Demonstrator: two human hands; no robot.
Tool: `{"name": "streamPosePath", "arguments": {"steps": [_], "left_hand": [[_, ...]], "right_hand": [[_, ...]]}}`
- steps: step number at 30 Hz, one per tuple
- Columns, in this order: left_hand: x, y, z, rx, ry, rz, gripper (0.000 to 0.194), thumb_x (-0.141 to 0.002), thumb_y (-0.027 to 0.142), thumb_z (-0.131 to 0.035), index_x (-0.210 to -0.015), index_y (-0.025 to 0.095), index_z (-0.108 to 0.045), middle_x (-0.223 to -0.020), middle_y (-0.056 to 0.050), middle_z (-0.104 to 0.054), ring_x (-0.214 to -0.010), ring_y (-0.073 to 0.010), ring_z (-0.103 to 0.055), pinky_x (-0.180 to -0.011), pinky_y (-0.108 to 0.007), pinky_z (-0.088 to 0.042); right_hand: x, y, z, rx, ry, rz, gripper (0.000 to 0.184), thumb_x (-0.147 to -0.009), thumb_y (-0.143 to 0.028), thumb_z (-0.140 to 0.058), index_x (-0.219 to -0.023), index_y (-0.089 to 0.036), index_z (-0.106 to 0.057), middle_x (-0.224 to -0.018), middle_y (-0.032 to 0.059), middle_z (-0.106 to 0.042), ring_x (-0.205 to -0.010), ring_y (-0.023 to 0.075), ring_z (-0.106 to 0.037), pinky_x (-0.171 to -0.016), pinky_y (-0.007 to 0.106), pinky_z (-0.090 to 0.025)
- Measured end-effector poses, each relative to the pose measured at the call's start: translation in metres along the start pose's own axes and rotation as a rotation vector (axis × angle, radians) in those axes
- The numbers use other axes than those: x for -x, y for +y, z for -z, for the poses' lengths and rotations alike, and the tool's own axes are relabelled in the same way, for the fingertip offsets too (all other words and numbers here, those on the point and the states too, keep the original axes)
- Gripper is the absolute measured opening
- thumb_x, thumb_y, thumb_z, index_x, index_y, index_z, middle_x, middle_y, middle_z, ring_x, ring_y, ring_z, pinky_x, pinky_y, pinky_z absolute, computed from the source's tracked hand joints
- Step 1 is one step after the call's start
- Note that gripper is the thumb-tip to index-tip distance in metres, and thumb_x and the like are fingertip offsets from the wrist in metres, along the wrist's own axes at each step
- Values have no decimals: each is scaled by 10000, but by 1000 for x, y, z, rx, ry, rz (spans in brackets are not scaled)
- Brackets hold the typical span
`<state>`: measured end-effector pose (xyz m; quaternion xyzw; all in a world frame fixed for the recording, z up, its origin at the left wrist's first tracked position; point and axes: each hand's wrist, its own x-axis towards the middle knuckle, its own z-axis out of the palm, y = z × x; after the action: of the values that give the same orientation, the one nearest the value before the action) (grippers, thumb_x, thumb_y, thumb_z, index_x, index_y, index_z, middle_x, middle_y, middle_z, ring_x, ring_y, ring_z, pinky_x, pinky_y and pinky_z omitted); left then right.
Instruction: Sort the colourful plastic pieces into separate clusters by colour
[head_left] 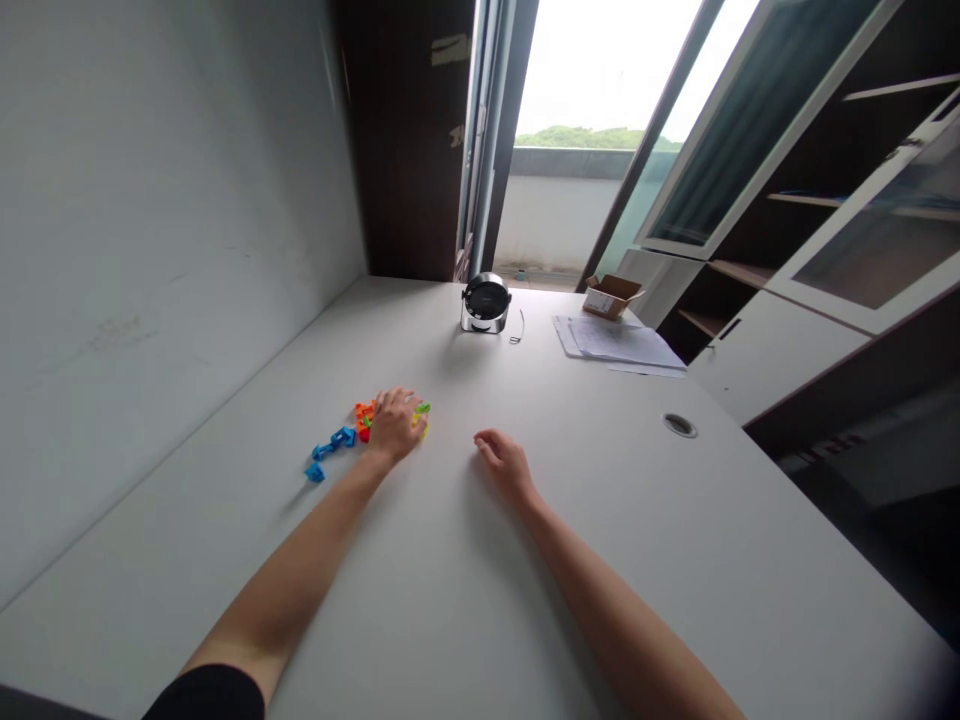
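My left forearm (300, 545) reaches in from the near edge of the worktop (570, 560), and my left grip (394, 425) lies palm down over a cluster of plastic toy blocks (363, 424), fingers spread and touching the orange, green and yellow pieces. I can't tell whether they have closed on any piece. Blue links (331, 450) trail from the cluster toward the worktop's left edge, and the whole cluster sits near that edge. My right grip (506, 463) rests apart on the bare surface, released, with the fingers loosely curled. Toward the far edge stand a round black-and-silver device (486, 303), loose papers (615, 342) and a small cardboard box (611, 296).
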<state>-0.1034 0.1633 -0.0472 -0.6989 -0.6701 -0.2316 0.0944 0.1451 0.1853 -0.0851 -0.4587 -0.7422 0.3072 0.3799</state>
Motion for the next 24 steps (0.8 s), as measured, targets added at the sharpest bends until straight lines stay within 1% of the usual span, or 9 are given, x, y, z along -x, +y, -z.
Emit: {"name": "streamPosePath", "arguments": {"steps": [3,7,9,11,14,17,19,21,24], "left_hand": [[18,-23,15,-39,4,33,305,-920,359,-528,-1145,215,-677,-1273,-117,-620,-1280,-306,-464,-1154,-503,-286],[57,-57,39,-159,-11,55,358,-907,401,-536,-1184,215,-663,-1319,-126,-601,-1309,-322,-445,-1160,-519,-268],[73,-70,49,-216,-11,88,385,-911,429,-523,-1194,206,-660,-1329,-136,-598,-1325,-331,-431,-1164,-532,-251],[81,-78,53,-248,-16,129,421,-918,462,-505,-1218,204,-649,-1347,-145,-588,-1330,-338,-426,-1151,-541,-264],[74,-84,46,-212,-29,167,486,-933,482,-462,-1289,187,-612,-1382,-150,-564,-1322,-331,-437,-1126,-510,-318],[52,-84,31,-108,-69,165,491,-941,447,-431,-1309,168,-598,-1366,-134,-578,-1282,-299,-479,-1121,-437,-355],[37,-77,20,-62,-83,158,468,-937,421,-431,-1295,175,-606,-1356,-123,-587,-1267,-292,-492,-1121,-425,-358],[26,-65,14,-28,-58,141,442,-938,400,-426,-1272,182,-617,-1350,-120,-592,-1253,-288,-503,-1120,-421,-357],[20,-44,15,5,-9,88,420,-951,384,-399,-1247,193,-628,-1346,-108,-595,-1240,-275,-515,-1120,-405,-357]], "right_hand": [[1,-3,1,31,-15,30,202,-904,-310,-512,-952,-236,-693,-932,21,-718,-816,180,-616,-771,287,-450],[1,-5,2,68,-30,55,176,-898,-268,-525,-935,-237,-694,-921,23,-710,-840,179,-603,-779,281,-436],[1,-6,1,86,-31,66,158,-896,-250,-537,-931,-231,-690,-924,29,-703,-869,180,-596,-803,284,-431],[2,-7,0,107,-36,77,142,-897,-236,-548,-925,-225,-686,-920,33,-695,-891,182,-588,-821,287,-426],[4,-10,0,133,-42,86,132,-902,-217,-549,-914,-225,-681,-910,34,-687,-897,183,-581,-826,288,-426],[6,-14,2,151,-41,88,136,-902,-192,-546,-909,-230,-677,-920,34,-687,-914,187,-582,-832,289,-431],[7,-15,4,159,-44,91,138,-901,-183,-547,-913,-230,-675,-918,34,-687,-921,189,-583,-841,293,-435],[7,-15,4,159,-47,91,134,-899,-182,-553,-923,-230,-675,-911,32,-687,-915,188,-585,-847,295,-438],[6,-12,3,159,-43,88,132,-894,-181,-562,-935,-233,-676,-914,30,-689,-914,187,-590,-846,293,-440]]}}
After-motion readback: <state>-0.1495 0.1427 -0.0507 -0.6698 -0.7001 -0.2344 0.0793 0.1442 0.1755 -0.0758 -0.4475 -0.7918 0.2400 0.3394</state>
